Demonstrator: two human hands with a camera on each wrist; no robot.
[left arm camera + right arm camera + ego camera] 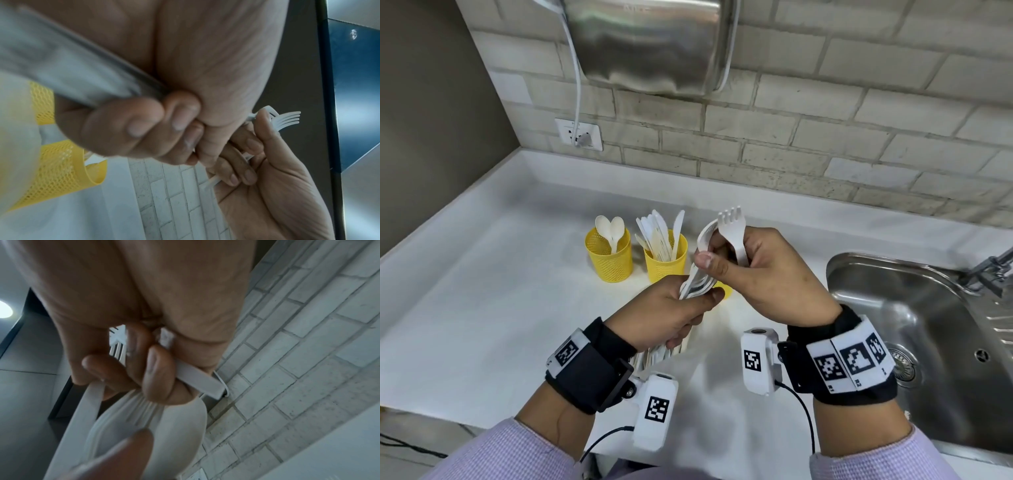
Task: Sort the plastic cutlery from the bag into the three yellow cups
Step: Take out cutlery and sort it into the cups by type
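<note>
My left hand [685,305] grips a bundle of white plastic cutlery [697,279] above the white counter; its handles [659,354] stick out under the fist. My right hand [732,260] holds one white fork [734,236] upright by the handle, tines up, while its thumb and forefinger touch the top of the bundle. One yellow mesh cup [611,257] holds spoons, and a second yellow cup [666,262] holds knives. Only a sliver of the third cup [725,290] shows behind my hands. The right wrist view shows the fork handle [197,378] and the spoon bowls [148,417].
A steel sink [839,274] with a faucet [989,270] lies to the right. A metal hand dryer [654,44] hangs on the brick wall, with a wall socket [578,133] beneath it. The counter's front edge [482,425] runs near my forearms.
</note>
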